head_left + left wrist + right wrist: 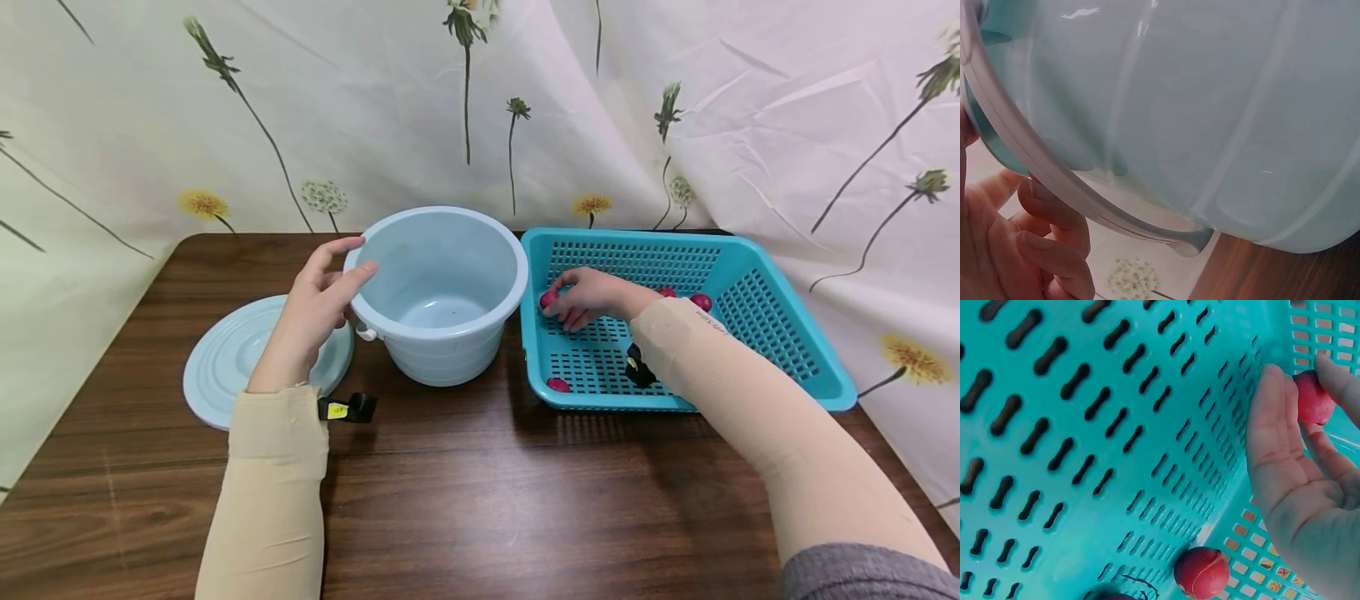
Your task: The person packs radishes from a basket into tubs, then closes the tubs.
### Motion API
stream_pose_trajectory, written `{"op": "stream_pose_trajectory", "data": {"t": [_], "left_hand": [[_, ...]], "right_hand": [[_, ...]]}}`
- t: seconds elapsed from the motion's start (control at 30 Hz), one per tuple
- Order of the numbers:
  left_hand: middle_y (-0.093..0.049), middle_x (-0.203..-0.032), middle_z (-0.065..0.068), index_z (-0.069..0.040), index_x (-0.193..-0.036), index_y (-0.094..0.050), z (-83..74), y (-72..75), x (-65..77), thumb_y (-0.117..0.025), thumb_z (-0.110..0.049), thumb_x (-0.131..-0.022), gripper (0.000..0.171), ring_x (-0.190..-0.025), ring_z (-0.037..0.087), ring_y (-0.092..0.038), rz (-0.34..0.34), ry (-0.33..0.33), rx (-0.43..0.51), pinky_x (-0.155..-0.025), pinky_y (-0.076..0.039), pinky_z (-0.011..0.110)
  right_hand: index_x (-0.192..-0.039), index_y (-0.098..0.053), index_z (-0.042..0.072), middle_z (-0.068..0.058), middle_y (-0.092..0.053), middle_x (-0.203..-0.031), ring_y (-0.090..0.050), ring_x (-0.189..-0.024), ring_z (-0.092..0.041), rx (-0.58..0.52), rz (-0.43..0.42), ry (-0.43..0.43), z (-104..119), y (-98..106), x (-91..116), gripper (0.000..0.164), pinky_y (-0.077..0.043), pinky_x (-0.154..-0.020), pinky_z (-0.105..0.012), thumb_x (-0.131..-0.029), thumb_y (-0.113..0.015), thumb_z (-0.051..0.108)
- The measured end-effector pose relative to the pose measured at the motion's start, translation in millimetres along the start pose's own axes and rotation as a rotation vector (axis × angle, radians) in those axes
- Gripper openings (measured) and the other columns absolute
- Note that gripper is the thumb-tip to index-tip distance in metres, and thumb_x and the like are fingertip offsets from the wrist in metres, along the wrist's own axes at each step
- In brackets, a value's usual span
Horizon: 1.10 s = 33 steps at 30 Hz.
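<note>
Count, head view: one pale blue round plastic bucket point(442, 346); one pale blue round plastic lid point(217, 367); one turquoise rectangular slotted plastic basket point(534, 358); four small round red radish-like vegetables point(550, 297), all within the basket. Two hands, one person.

Positions: bucket upright and uncovered at the middle of the back edge of the dark brown wood-grain tabletop point(480, 492). Lid flat toward the left edge, partly behind the left forearm. Basket to the right, just beside the bucket. Of the vegetables, one is in the fingers near the basket's left edge, one lies at its near-left corner, and two lie beyond the right forearm, partly covered by it.

Left hand point(311, 296): forearm runs up from the near edge; thumb over the bucket's left rim, index finger on its outer side, rim held between them. Remaining fingers loosely bent beside the pale curved handle point(1054, 169).

Right hand point(592, 293): forearm slants in from the near-right corner, across the basket's near edge. Hand lowered inside the basket, thumb and fingertips closed about one vegetable; other fingers loosely bent.

Both forearms: beige sleeves point(273, 492), black wrist straps point(362, 407).
</note>
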<state>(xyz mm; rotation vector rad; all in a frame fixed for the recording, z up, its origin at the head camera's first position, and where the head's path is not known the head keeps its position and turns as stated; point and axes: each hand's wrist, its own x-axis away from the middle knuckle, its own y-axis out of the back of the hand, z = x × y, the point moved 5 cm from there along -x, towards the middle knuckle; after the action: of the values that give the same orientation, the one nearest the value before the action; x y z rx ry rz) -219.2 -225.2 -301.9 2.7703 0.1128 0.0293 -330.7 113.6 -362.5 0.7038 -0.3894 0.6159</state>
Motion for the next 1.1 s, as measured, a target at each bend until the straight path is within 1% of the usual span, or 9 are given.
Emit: {"op": "stream_pose_trajectory", "data": {"t": [0.23,0.43,0.5,0.63,0.77,0.93,1.1], "left_hand": [[-0.063,-0.092,-0.001,-0.03,-0.148,-0.042,0.4,-1.6,-1.3,-0.059,-0.049,-0.096,0.058,-0.057,0.011,-0.053,0.005,0.006,0.005,-0.058,-0.039,0.027],[-0.063,-0.092,-0.001,-0.031,-0.147,-0.042,-0.6,-2.5,-1.3,-0.059,-0.049,-0.096,0.058,-0.057,0.011,-0.052,0.01,0.01,0.009,-0.058,-0.039,0.027],[-0.062,-0.093,-0.001,-0.031,-0.147,-0.042,-0.5,-2.1,-0.9,-0.06,-0.05,-0.095,0.058,-0.057,0.011,-0.052,0.008,0.014,0.009,-0.058,-0.039,0.027],[-0.063,-0.094,-0.002,-0.031,-0.147,-0.042,-0.3,-1.0,-0.6,-0.06,-0.05,-0.095,0.058,-0.058,0.011,-0.052,0.005,0.014,0.007,-0.058,-0.039,0.026],[-0.063,-0.092,-0.002,-0.03,-0.148,-0.042,-0.3,-1.0,-1.1,-0.059,-0.05,-0.096,0.059,-0.058,0.011,-0.052,0.007,0.008,0.006,-0.058,-0.039,0.026],[-0.062,-0.09,-0.002,-0.031,-0.148,-0.041,0.0,-0.8,-1.0,-0.059,-0.051,-0.095,0.059,-0.057,0.012,-0.053,0.01,0.012,0.008,-0.057,-0.039,0.027],[-0.062,-0.091,-0.002,-0.032,-0.149,-0.041,-0.6,0.3,-0.4,-0.059,-0.051,-0.095,0.059,-0.057,0.012,-0.053,0.007,0.018,-0.001,-0.058,-0.039,0.028]], "right_hand": [[-0.128,-0.05,0.004,-0.015,-0.061,-0.101,-0.067,-0.086,-0.028,-0.017,-0.027,0.013,0.4,4.0,3.6,0.042,-0.058,-0.085,-0.041,-0.094,-0.068,0.021],[-0.126,-0.051,0.004,-0.018,-0.064,-0.102,-0.069,-0.091,-0.034,-0.089,-0.048,0.039,3.3,9.4,10.4,0.04,-0.057,-0.089,-0.045,-0.094,-0.069,0.022],[-0.127,-0.051,0.004,-0.018,-0.065,-0.104,-0.069,-0.092,-0.034,-0.105,-0.044,0.056,4.9,10.7,13.7,0.041,-0.056,-0.089,-0.045,-0.094,-0.069,0.022],[-0.127,-0.05,0.003,-0.019,-0.066,-0.109,-0.068,-0.086,-0.028,-0.132,-0.041,0.101,8.4,14.0,19.3,0.042,-0.056,-0.089,-0.045,-0.095,-0.068,0.022],[-0.127,-0.05,0.003,-0.013,-0.068,-0.103,-0.067,-0.081,-0.022,-0.169,-0.048,0.136,12.3,16.5,25.1,0.04,-0.058,-0.086,-0.041,-0.096,-0.067,0.021],[-0.129,-0.048,0.004,-0.008,-0.067,-0.096,-0.065,-0.079,-0.021,-0.217,-0.052,0.167,19.2,16.9,34.8,0.042,-0.057,-0.087,-0.041,-0.096,-0.066,0.022],[-0.133,-0.046,0.005,-0.006,-0.067,-0.093,-0.066,-0.079,-0.022,-0.274,-0.071,0.214,29.5,19.4,46.4,0.044,-0.057,-0.088,-0.042,-0.097,-0.065,0.02]]}}
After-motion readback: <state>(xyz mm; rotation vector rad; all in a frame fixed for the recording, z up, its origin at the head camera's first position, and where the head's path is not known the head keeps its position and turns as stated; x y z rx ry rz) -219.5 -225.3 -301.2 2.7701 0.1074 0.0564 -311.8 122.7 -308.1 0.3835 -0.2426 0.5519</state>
